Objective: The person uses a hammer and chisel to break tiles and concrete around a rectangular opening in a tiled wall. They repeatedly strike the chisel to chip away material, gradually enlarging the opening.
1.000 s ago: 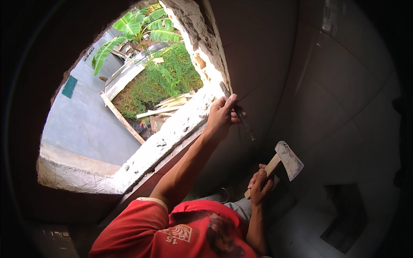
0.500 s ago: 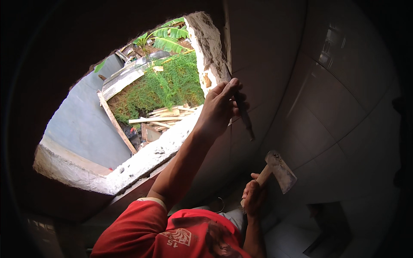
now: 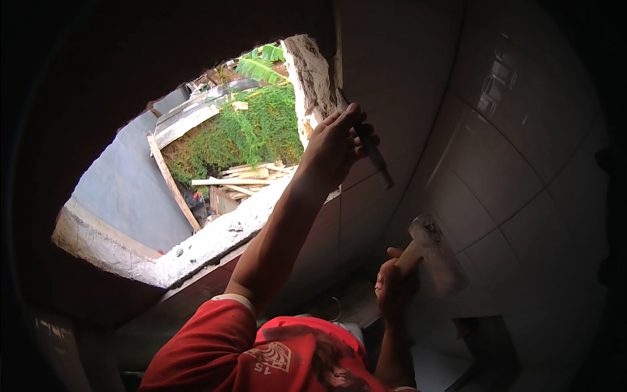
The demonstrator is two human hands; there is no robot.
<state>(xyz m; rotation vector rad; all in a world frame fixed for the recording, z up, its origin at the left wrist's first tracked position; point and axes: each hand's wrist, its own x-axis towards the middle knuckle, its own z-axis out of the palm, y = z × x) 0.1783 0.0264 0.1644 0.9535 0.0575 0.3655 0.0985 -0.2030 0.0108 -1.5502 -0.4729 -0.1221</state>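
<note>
My left hand (image 3: 336, 140) grips a dark metal chisel (image 3: 379, 163) near its upper part, with the tip up against the rough, broken right edge (image 3: 307, 68) of a wall opening. Lower right, my right hand (image 3: 392, 284) holds a hatchet by its wooden handle, with the pale, worn metal head (image 3: 437, 255) raised beside the tiled wall. The head is slightly blurred, and my fingers on the chisel are partly in shadow.
Dark tiled walls (image 3: 496, 170) surround the opening, whose pale rough sill (image 3: 202, 251) runs diagonally below. Outside are a grey wall (image 3: 124, 183), a leaning wooden board (image 3: 173, 183), stacked planks (image 3: 245, 183) and green plants (image 3: 241, 124). A dark rectangular opening (image 3: 490, 346) shows at lower right.
My left hand and chisel have moved upward along the broken edge. The hatchet dipped, then rose and tilted toward the right wall. The view has shifted and darkened.
</note>
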